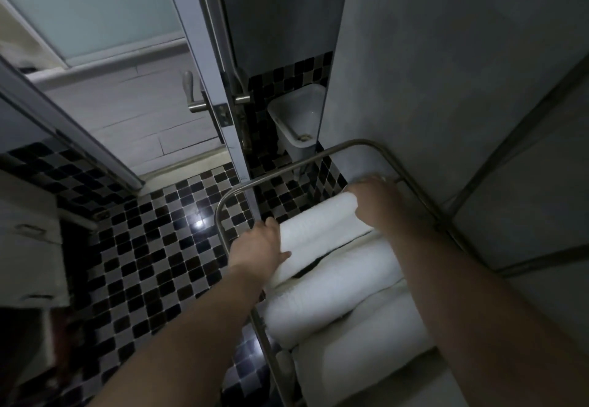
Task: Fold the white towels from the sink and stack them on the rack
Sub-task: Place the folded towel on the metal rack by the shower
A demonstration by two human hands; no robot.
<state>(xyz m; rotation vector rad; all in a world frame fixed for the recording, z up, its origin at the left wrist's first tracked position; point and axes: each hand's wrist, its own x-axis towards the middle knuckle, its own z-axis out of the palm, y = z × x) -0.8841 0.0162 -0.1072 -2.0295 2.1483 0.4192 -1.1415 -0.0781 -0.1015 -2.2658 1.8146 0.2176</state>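
- Folded white towel (318,231): thick, plain, at the far end of the steel rack (223,205).
- We count three towels on the rack, including two lower towels (334,288).
- Left hand (258,247) and right hand (376,202) each grip one end.

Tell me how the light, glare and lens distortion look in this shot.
Head view: dim overall, with dark corners; a bright glare spot on the mosaic floor; the white towels are the brightest surface; wide-angle stretch slants the door frame; slight motion blur on the right hand.
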